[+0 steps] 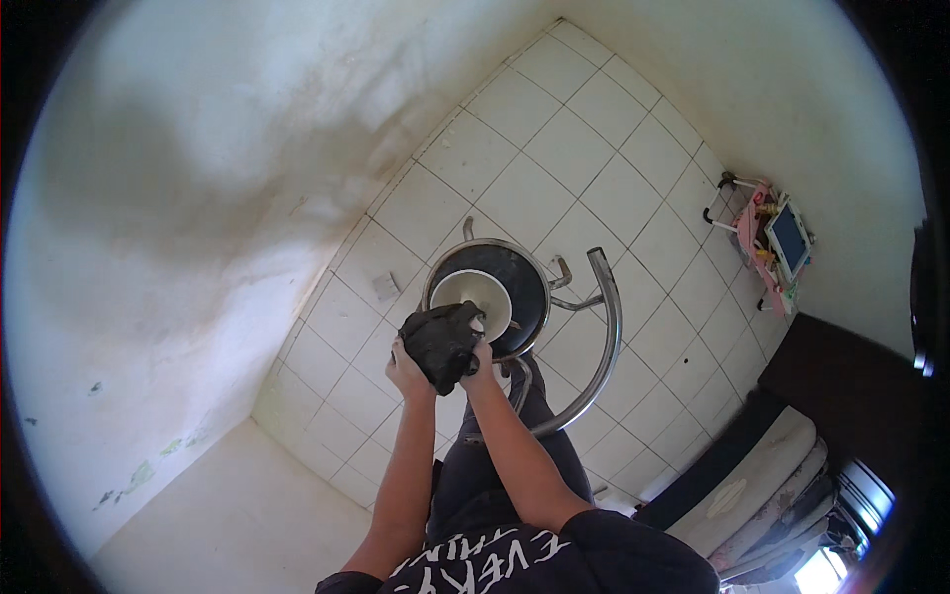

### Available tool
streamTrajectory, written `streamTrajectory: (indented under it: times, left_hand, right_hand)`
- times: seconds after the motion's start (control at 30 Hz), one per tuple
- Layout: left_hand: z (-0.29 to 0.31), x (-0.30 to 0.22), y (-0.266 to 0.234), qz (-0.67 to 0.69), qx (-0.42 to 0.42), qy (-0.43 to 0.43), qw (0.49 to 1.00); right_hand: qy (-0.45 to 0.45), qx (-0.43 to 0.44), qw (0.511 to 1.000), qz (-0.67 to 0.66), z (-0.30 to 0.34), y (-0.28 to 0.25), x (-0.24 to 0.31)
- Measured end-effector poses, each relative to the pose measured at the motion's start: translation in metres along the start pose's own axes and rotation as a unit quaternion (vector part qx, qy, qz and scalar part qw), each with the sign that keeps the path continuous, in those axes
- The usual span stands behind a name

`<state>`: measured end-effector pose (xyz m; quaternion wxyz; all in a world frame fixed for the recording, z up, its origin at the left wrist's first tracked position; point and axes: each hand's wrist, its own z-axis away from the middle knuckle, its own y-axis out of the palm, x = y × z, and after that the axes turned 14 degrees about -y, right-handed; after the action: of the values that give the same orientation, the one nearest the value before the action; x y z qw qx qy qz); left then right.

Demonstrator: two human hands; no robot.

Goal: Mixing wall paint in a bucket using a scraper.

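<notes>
A black, crumpled bundle [438,346] is held up between my two hands; whether it is cloth or plastic I cannot tell. My left hand [408,373] grips its left side, fingers closed on it. On the opposite side my right hand [479,366] has hold of its edge. Just beyond the bundle stands a white bowl [495,284], whose near part the bundle hides. The bowl rests on the round black seat [531,297] of a metal-framed chair. A small brownish thing [515,324] shows by the bowl's right side, too small to name.
A curved chrome tube [611,327] of the chair arcs around its right side, close to my right forearm. Against the right wall is a pink-and-white frame with a tablet-like panel [788,240]. A bed [757,485] with rumpled bedding lies at lower right. White tiles [572,141] cover the floor.
</notes>
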<state>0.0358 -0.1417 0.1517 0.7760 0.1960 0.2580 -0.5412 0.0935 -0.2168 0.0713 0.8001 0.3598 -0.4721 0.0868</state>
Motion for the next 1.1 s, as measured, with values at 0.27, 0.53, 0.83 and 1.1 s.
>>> streamTrajectory:
  times: [0.27, 0.53, 0.83, 1.1]
  left_hand:
    - [0.004, -0.004, -0.010, -0.029, 0.033, 0.009, 0.999]
    - [0.003, 0.011, -0.027, -0.112, 0.095, 0.041, 0.988]
    - [0.023, -0.003, -0.006, -0.229, 0.194, -0.013, 0.954]
    - [0.007, -0.011, -0.019, -0.294, 0.352, -0.028, 0.888]
  right_hand:
    - [0.116, -0.116, 0.938, -0.304, 0.006, -0.007, -0.040]
    - [0.179, -0.193, 0.896, -0.357, 0.000, -0.024, -0.031]
    - [0.135, -0.090, 0.951, -0.264, 0.013, -0.056, -0.024]
    - [0.141, -0.119, 0.933, -0.308, 0.003, -0.041, -0.026]
